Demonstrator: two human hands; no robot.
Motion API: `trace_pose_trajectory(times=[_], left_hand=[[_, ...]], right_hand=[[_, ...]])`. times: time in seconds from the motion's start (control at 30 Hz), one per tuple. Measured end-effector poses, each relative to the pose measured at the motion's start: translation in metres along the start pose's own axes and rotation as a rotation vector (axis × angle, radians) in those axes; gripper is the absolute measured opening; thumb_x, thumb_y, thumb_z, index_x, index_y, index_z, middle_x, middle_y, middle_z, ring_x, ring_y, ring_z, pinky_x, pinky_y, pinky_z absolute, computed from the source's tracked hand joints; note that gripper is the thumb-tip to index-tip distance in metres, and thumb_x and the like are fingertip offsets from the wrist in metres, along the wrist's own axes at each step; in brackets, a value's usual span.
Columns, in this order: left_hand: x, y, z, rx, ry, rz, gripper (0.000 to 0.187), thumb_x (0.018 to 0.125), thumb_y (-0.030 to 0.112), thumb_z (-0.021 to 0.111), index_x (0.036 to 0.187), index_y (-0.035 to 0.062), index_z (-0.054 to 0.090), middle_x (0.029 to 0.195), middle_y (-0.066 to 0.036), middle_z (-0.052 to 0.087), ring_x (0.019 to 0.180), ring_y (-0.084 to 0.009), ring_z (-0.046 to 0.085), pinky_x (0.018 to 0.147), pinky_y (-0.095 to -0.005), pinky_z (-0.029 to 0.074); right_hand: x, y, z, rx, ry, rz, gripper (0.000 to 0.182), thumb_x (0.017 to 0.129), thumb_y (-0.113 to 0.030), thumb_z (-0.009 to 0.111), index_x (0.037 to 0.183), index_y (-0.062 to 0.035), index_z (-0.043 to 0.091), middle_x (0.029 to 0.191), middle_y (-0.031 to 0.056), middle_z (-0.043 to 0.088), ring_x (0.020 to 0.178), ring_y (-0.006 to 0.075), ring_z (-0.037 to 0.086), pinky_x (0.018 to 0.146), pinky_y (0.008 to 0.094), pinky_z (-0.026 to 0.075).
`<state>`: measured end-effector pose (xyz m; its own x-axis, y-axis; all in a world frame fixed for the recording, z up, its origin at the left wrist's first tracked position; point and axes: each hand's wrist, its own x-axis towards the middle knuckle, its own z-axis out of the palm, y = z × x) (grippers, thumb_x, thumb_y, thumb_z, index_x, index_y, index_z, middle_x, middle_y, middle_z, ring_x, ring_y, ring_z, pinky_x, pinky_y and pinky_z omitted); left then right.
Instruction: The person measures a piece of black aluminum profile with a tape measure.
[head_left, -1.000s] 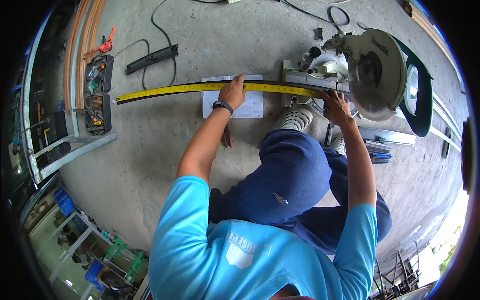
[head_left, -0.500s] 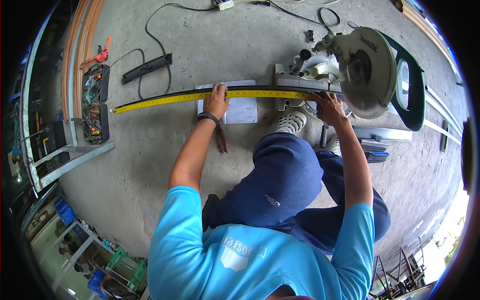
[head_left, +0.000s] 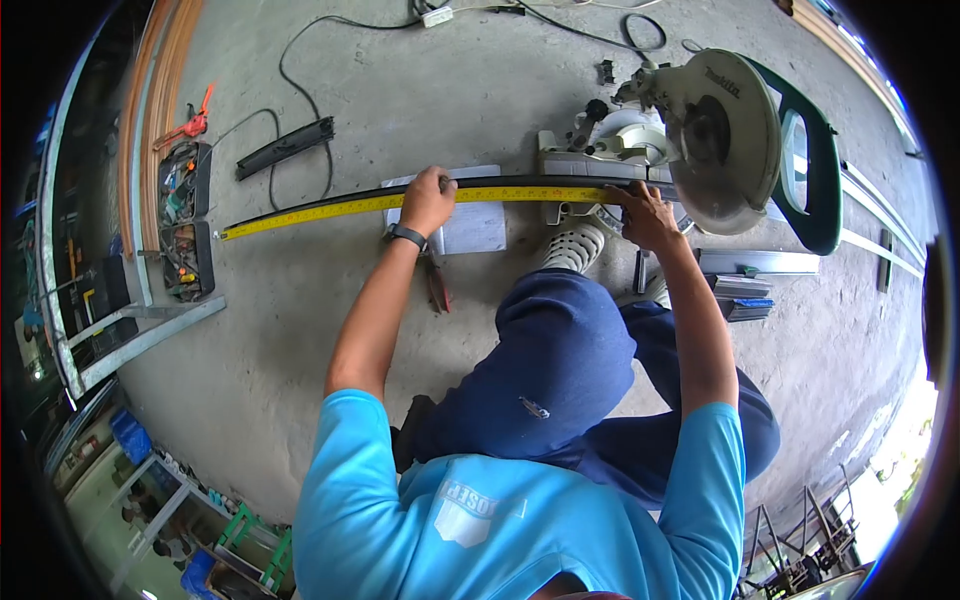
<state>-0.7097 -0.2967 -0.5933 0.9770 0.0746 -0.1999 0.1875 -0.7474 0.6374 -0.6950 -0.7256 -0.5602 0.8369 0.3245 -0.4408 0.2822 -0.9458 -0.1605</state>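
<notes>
A yellow tape measure blade (head_left: 530,194) is drawn out along a long dark strip (head_left: 500,181). The two run side by side from the lower left to the miter saw (head_left: 720,140). My left hand (head_left: 428,205) is closed over the blade and strip, above a sheet of paper (head_left: 478,228); a small dark thing shows at its fingers, too small to name. Near the saw base, my right hand (head_left: 650,215) pinches the blade's right end against the strip, and the tape's case cannot be made out. Red-handled pliers (head_left: 438,288) lie on the floor below my left wrist.
Tool trays (head_left: 184,262) stand at the left beside a metal frame (head_left: 150,340). A black bar-shaped piece (head_left: 285,148) and a cable (head_left: 300,85) lie beyond the tape. Cut metal profiles (head_left: 745,290) are stacked right of my foot. Long light bars (head_left: 880,225) lie at far right.
The view has shifted slightly, so the floor items sit a little further left. Both hands stay on the tape and strip; my left hand looks more closed, with its fingers curled.
</notes>
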Motion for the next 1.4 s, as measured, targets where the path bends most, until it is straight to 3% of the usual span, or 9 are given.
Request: trace_pose_trajectory(times=[0.07, 0.1, 0.2, 0.33, 0.47, 0.5, 0.63, 0.93, 1.4], left_hand=[[0.012, 0.018, -0.014, -0.508, -0.144, -0.37, 0.036, 0.092, 0.036, 0.073, 0.102, 0.0022, 0.069, 0.081, -0.013, 0.069, 0.073, -0.0259, 0.072, 0.068, -0.0404, 0.059], [0.01, 0.038, -0.01, -0.78, 0.016, -0.344, 0.054, 0.096, 0.056, 0.065, 0.094, 0.0022, 0.074, 0.06, -0.004, 0.061, 0.051, -0.0157, 0.061, 0.054, -0.0334, 0.052], [0.029, 0.037, -0.015, -0.559, -0.195, -0.298, 0.066, 0.099, 0.065, 0.054, 0.093, 0.0027, 0.075, 0.056, -0.001, 0.057, 0.049, -0.0132, 0.057, 0.049, -0.0301, 0.048], [0.029, 0.058, 0.007, -0.683, -0.138, -0.41, 0.075, 0.099, 0.074, 0.046, 0.086, 0.0062, 0.075, 0.056, -0.002, 0.058, 0.048, -0.0114, 0.054, 0.049, -0.0277, 0.049], [0.026, 0.063, 0.041, -0.955, -0.125, -0.273, 0.053, 0.099, 0.058, 0.065, 0.113, 0.0081, 0.071, 0.08, -0.002, 0.069, 0.068, -0.0097, 0.066, 0.063, -0.0257, 0.055], [0.023, 0.064, 0.046, -0.951, -0.138, -0.268, 0.037, 0.099, 0.041, 0.073, 0.119, 0.0108, 0.068, 0.091, -0.001, 0.071, 0.077, -0.008, 0.066, 0.067, -0.0243, 0.053], [0.031, 0.041, 0.072, -0.581, -0.07, 0.025, 0.024, 0.098, 0.026, 0.072, 0.115, 0.0096, 0.067, 0.096, -0.001, 0.072, 0.084, -0.0069, 0.065, 0.067, -0.0242, 0.05], [0.033, 0.043, 0.056, -0.357, -0.108, 0.11, 0.025, 0.097, 0.025, 0.071, 0.118, 0.0115, 0.069, 0.103, -0.005, 0.074, 0.097, -0.0144, 0.07, 0.091, -0.0313, 0.054], [0.037, 0.019, 0.094, -0.095, -0.132, 0.143, 0.048, 0.081, 0.033, 0.087, 0.12, 0.02, 0.061, 0.105, -0.006, 0.075, 0.102, -0.0276, 0.073, 0.089, -0.0407, 0.056]], right_hand=[[0.001, -0.001, -0.001, -0.008, -0.015, 0.012, 0.079, 0.08, -0.012, 0.074, 0.151, -0.039, 0.051, 0.139, 0.0122, 0.051, 0.128, 0.0381, 0.053, 0.1, 0.0598, 0.051], [0.001, -0.002, -0.002, -0.024, -0.01, 0.017, 0.082, 0.077, -0.013, 0.077, 0.15, -0.0393, 0.052, 0.14, 0.0118, 0.05, 0.129, 0.0383, 0.053, 0.1, 0.0602, 0.051], [0.004, -0.001, 0.0, -0.011, -0.028, 0.025, 0.082, 0.076, -0.013, 0.078, 0.149, -0.0394, 0.052, 0.141, 0.0116, 0.049, 0.129, 0.0388, 0.053, 0.101, 0.0604, 0.051], [0.005, 0.003, 0.003, 0.02, -0.013, 0.02, 0.083, 0.075, -0.013, 0.078, 0.149, -0.0395, 0.053, 0.142, 0.0117, 0.048, 0.129, 0.039, 0.052, 0.1, 0.0609, 0.052], [0.002, -0.002, 0.001, 0.007, -0.013, 0.035, 0.085, 0.074, -0.012, 0.079, 0.149, -0.0394, 0.053, 0.142, 0.0118, 0.048, 0.13, 0.0387, 0.052, 0.1, 0.0616, 0.052], [0.002, -0.001, 0.001, 0.009, -0.012, 0.036, 0.085, 0.073, -0.012, 0.079, 0.149, -0.0394, 0.053, 0.143, 0.0118, 0.048, 0.13, 0.0386, 0.052, 0.1, 0.0617, 0.052], [0.003, 0.001, 0.006, 0.013, 0.0, 0.035, 0.086, 0.073, -0.013, 0.08, 0.15, -0.0396, 0.052, 0.143, 0.0117, 0.048, 0.13, 0.0386, 0.052, 0.101, 0.0618, 0.051], [0.002, 0.003, 0.009, 0.011, 0.009, 0.036, 0.088, 0.074, -0.015, 0.081, 0.152, -0.0404, 0.05, 0.143, 0.011, 0.048, 0.13, 0.038, 0.052, 0.101, 0.0611, 0.051], [0.001, -0.001, 0.004, 0.012, -0.013, 0.049, 0.087, 0.075, -0.017, 0.08, 0.152, -0.0399, 0.05, 0.145, 0.0118, 0.046, 0.128, 0.0383, 0.052, 0.1, 0.0604, 0.052]])
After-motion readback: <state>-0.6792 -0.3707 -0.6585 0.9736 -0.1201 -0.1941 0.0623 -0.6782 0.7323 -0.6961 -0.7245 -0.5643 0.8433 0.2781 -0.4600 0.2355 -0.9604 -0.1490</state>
